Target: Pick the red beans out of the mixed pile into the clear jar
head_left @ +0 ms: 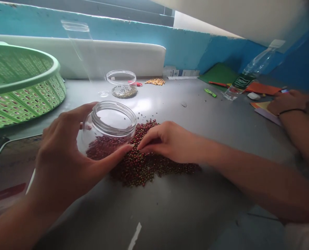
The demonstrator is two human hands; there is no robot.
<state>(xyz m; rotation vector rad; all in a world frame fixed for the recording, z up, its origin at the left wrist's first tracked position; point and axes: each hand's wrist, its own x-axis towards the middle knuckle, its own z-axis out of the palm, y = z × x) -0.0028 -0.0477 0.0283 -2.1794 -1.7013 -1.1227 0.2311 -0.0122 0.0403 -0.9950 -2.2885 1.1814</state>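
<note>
My left hand (66, 149) is wrapped round a clear glass jar (113, 130) with a threaded, lidless mouth. Dark red beans show through its lower part. Beside and behind the jar, a loose pile of small red and green beans (141, 170) spreads over the grey table. My right hand (165, 140) is at the pile, just right of the jar, its thumb and fingertips pinched together among the beans. Whatever lies between those fingertips is too small or too hidden to make out.
A green plastic basket (26, 93) stands at the left. Behind the jar are a clear round container (122, 83) with pale grains and a small heap of yellow kernels (155, 81). A plastic bottle (244, 80) and another person's hand (287, 102) over coloured paper are at the right.
</note>
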